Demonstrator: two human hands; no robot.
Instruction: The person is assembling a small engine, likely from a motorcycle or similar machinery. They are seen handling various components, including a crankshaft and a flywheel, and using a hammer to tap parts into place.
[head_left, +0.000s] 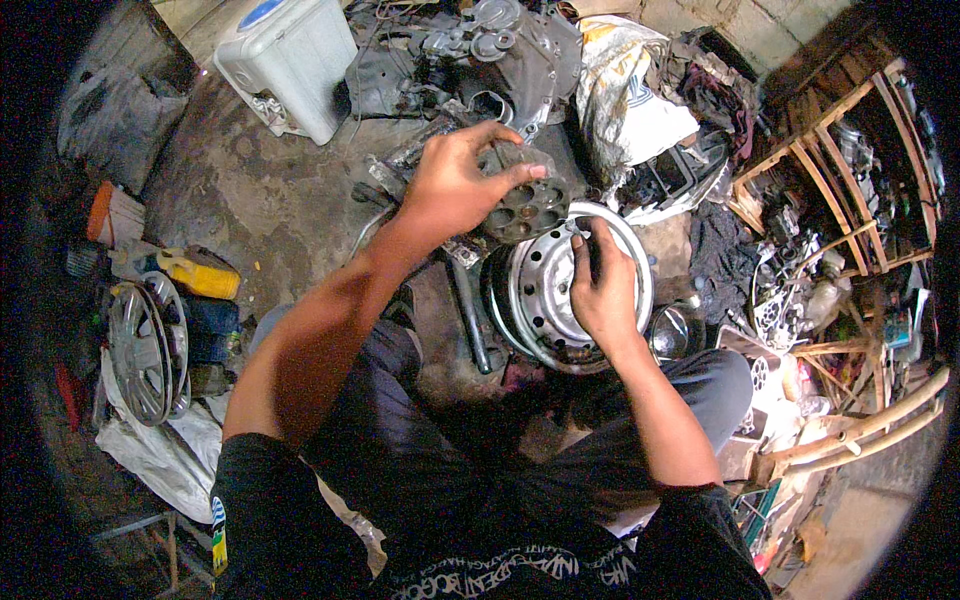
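My left hand (pixel 455 180) grips a dark, greasy round metal part (pixel 525 205) with several holes and holds it up above a silver steel wheel rim (pixel 540 300) that lies on the floor in front of me. My right hand (pixel 602 290) rests over the rim's face, fingers curled around a small dark object that I cannot identify, just below and right of the round part. My dark-trousered legs lie below the rim.
A grimy engine block (pixel 500 50) sits behind the rim. A white plastic tank (pixel 290 60) stands at the back left, a hubcap (pixel 140 350) and a yellow bottle (pixel 200 272) at the left. Wooden shelving (pixel 850 180) with clutter fills the right. A dark metal bar (pixel 470 320) lies left of the rim.
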